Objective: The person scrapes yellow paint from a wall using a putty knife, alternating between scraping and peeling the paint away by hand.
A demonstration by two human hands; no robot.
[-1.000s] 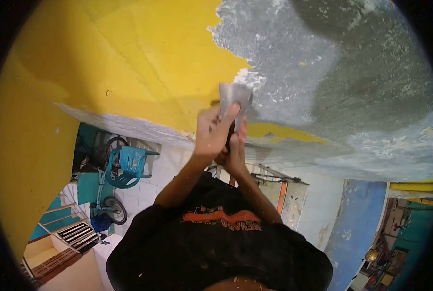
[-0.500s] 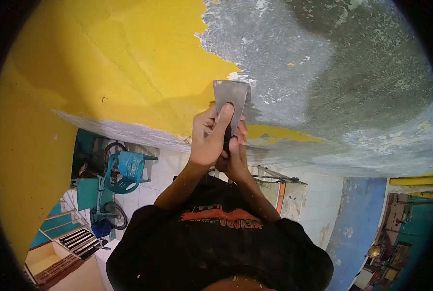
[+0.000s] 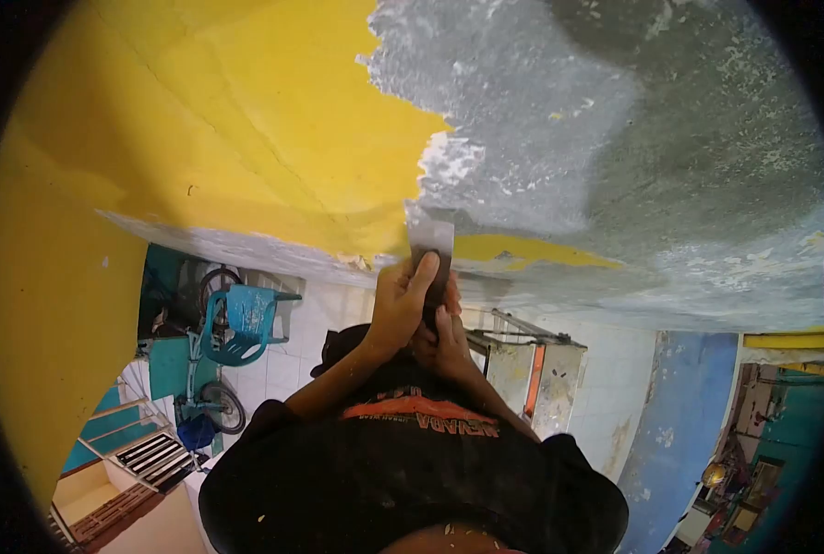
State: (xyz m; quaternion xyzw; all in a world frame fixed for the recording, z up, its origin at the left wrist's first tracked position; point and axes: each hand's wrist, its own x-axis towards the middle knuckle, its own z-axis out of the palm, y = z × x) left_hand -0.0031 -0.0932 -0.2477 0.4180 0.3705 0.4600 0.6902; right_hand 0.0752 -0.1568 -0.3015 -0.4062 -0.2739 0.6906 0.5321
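My left hand [image 3: 401,309] is closed round a paint scraper [image 3: 433,235], its thumb pressed along the lower part of the wide metal blade. Just below, my right hand [image 3: 451,343] wraps the dark handle, with some fingers hidden behind it. The blade's edge rests at the border where yellow paint [image 3: 273,120] meets bare grey plaster [image 3: 532,120]. Right above the blade lies a whitish scraped patch [image 3: 451,157] with a ragged yellow edge. A strip of yellow paint [image 3: 532,251] remains on the plaster to the blade's right.
A teal plastic chair [image 3: 241,323] and a bicycle [image 3: 220,406] stand at lower left, near a slatted rack [image 3: 153,457]. Behind my right arm is a paint-spotted stand [image 3: 555,379] with an orange strip. A blue wall [image 3: 675,425] is at right.
Both hands have drawn the scraper down toward me and slightly left. Yellow paint beside the earlier blade position has come off, leaving a larger whitish patch.
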